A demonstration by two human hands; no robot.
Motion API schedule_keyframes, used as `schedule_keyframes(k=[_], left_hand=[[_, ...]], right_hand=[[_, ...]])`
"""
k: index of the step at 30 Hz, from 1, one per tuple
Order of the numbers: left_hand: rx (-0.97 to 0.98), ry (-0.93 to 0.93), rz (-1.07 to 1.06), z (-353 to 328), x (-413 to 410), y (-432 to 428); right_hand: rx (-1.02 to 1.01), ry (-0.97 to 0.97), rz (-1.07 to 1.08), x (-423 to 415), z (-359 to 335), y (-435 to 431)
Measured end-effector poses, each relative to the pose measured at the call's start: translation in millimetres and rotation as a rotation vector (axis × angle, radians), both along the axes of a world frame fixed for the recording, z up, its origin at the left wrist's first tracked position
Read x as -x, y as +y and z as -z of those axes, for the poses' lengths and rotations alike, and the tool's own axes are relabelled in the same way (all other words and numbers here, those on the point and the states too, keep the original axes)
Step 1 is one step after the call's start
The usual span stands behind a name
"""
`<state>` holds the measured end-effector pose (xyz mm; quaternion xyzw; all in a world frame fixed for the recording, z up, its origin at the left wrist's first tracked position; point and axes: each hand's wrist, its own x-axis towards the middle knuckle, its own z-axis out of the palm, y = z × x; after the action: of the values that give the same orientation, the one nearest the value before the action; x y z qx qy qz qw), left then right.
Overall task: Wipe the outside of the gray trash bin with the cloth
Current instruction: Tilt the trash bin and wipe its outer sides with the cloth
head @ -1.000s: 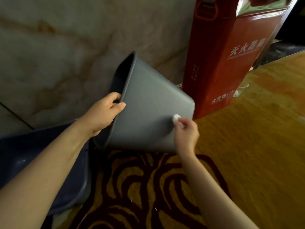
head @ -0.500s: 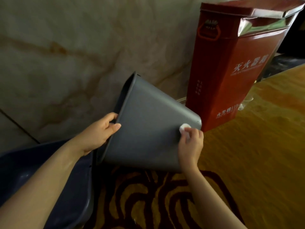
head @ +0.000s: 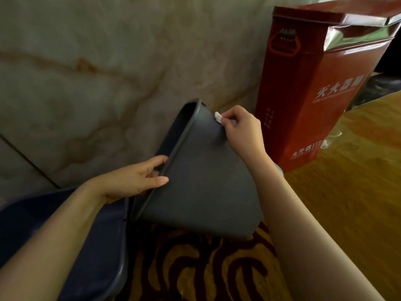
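The gray trash bin (head: 201, 181) lies tilted on its side, its open mouth turned left toward the wall and its base low at the right. My left hand (head: 134, 179) grips the bin's rim, fingers curled inside and thumb on the outer wall. My right hand (head: 243, 129) pinches a small white cloth (head: 218, 117) and presses it against the bin's outer wall near the upper rim. Most of the cloth is hidden in my fingers.
A tall red metal box (head: 314, 88) with white lettering stands just right of the bin. A marble wall (head: 97, 72) rises behind. A dark blue tub (head: 104, 246) sits at the lower left. Patterned yellow and dark red carpet (head: 206, 268) covers the floor.
My right hand has slid the cloth from the bin's base corner up the outer wall to near the rim. My left hand keeps its grip on the rim.
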<state>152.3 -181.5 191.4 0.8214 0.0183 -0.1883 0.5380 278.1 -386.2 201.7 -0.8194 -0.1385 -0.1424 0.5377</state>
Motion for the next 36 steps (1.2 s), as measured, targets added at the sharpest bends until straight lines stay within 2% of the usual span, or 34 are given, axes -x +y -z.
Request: schedule_keyframes(k=[4,6,11,15,25,28,31,36], left_hand=[[0.394,-0.179,-0.205,-13,-16,-20],[0.489,-0.179,-0.361,-28,-26,-25],[0.477,-0.016,-0.509,-40,-30,-24],[0.469,-0.039,-0.568,-39,-30,-29],[0.484,-0.163,-0.526,-19,-31,-43],[0.518,-0.143,-0.486,-6,-28,-42],[0.56,-0.056,-0.477,16,-23,-38],[0.646,0.063,-0.502,44,-12,-21]], right_hand=[[0.134,-0.093,-0.092,30,7,12],[0.164,-0.13,-0.12,48,14,20],[0.127,-0.185,-0.137,74,20,17],[0.123,-0.204,-0.116,86,25,8],[0.121,-0.183,0.147,74,24,-8],[0.129,-0.266,0.077,81,16,17],[0.19,-0.246,-0.046,88,30,41],[0.249,-0.274,-0.059,96,72,42]])
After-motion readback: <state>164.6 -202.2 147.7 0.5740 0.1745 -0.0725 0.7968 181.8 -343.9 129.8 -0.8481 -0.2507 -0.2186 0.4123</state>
